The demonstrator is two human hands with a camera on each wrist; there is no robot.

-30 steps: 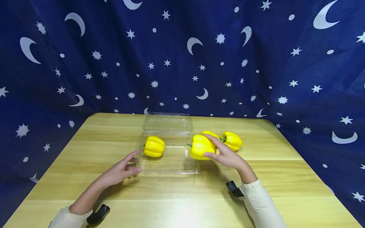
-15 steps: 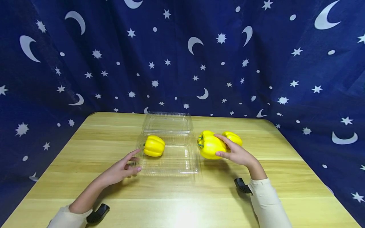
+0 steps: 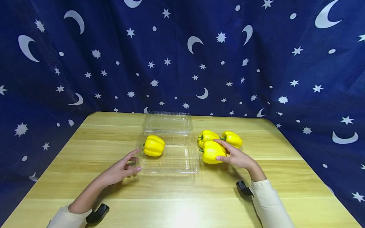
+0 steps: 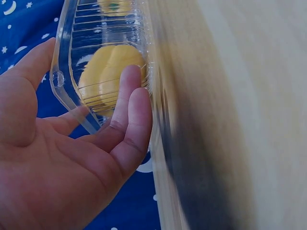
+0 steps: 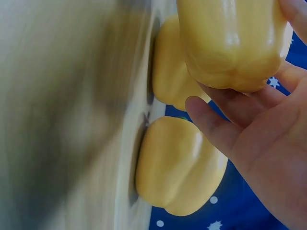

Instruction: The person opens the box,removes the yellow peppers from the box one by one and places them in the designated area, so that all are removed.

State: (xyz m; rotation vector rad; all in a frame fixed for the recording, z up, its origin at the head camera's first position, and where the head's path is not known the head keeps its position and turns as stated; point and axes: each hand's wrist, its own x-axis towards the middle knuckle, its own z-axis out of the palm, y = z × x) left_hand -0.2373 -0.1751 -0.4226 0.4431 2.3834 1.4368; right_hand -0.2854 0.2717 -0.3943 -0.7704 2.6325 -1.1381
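My right hand [image 3: 239, 157] grips a yellow bell pepper [image 3: 212, 152], its stem pointing left, just right of a clear plastic clamshell box [image 3: 174, 158]. In the right wrist view, the held bell pepper [image 5: 230, 43] appears clear of the wood surface, between thumb and fingers. Two more yellow bell peppers sit behind it: one on the left [image 3: 207, 135], one on the right [image 3: 233, 139]. Inside the box, at its left side, lies another yellow bell pepper [image 3: 154, 146]. My left hand [image 3: 119, 172] stays at the box's left wall with fingers loosely extended and nothing held.
The box lid [image 3: 167, 123] stands flipped back toward the table's rear edge. A light wooden table [image 3: 159, 202] carries everything. Behind it hangs a dark blue curtain [image 3: 171, 47] with moons and stars. Each wrist wears a black device.
My right hand has moved right with its bell pepper, away from the box's right edge, then slightly lower toward me. The left hand and the box stay put.
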